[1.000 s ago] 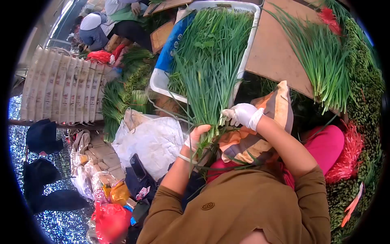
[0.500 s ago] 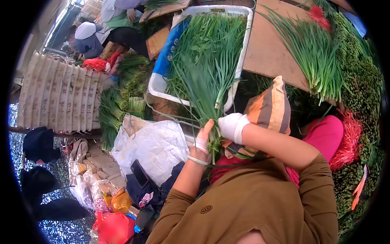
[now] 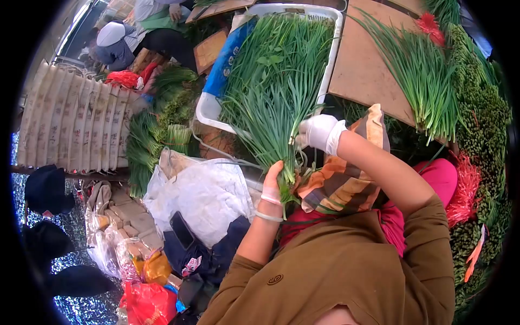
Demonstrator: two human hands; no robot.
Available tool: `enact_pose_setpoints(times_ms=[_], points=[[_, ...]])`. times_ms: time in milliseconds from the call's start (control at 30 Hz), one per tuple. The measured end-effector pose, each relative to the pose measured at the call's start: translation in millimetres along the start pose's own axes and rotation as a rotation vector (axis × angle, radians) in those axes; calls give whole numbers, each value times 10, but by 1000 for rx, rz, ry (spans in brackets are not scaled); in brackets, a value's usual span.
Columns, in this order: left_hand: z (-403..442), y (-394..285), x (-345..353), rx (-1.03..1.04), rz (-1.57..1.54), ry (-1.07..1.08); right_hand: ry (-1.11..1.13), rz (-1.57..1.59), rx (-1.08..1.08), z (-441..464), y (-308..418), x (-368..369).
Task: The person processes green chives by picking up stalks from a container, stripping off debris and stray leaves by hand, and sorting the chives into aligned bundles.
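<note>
My left hand (image 3: 274, 187) is wrapped round the lower stems of a bunch of green chives (image 3: 276, 127), whose long leaves fan upward over the crate. Short leafy ends stick out below this grip. My right hand (image 3: 323, 134), in a white glove, has its fingers bent and pinched at the pale ends of a few chive stalks (image 3: 293, 138) on the bunch's right side. Its fingertips are partly hidden. Beneath the leaves stands a white plastic crate (image 3: 208, 111) full of loose chives (image 3: 295, 49).
Right of the crate, a brown board (image 3: 363, 76) carries sorted chives (image 3: 414, 81). Tied bunches (image 3: 479, 124) are piled at the far right beside red plastic string (image 3: 464, 189). A checked cloth (image 3: 346, 181) covers my lap. A phone (image 3: 182, 230) lies at left; another person (image 3: 157, 32) sits beyond.
My right hand has moved up and right, away from the stems beside my left hand, to the higher stalk ends. The bunch's leaves have spread wider; my left hand keeps its grip.
</note>
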State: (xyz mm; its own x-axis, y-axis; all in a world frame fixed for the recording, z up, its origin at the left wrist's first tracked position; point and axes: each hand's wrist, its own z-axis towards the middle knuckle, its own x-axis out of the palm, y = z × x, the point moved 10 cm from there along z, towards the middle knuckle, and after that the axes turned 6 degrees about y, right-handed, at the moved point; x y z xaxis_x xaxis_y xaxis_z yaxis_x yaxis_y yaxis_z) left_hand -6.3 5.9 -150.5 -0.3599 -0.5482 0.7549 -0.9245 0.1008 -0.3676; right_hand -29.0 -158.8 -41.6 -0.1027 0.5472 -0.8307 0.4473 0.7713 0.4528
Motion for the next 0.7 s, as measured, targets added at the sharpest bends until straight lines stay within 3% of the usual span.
enact_pose_setpoints(times_ms=[33,133,267,567,700], points=[[-4,-4,2,-7,20,-2,18,89,33,81,-107,57],[-16,-8,-4,-3,15,-10,-192,-208,-122,262,72,156],[-2,-11,-53,10,1,-37,24,-384,-221,494,197,509],[33,20,-35,-6,-67,17,-414,-107,-361,-164,291,-187],[-101,-31,133,9,-103,25,-389,42,-494,-544,946,32]])
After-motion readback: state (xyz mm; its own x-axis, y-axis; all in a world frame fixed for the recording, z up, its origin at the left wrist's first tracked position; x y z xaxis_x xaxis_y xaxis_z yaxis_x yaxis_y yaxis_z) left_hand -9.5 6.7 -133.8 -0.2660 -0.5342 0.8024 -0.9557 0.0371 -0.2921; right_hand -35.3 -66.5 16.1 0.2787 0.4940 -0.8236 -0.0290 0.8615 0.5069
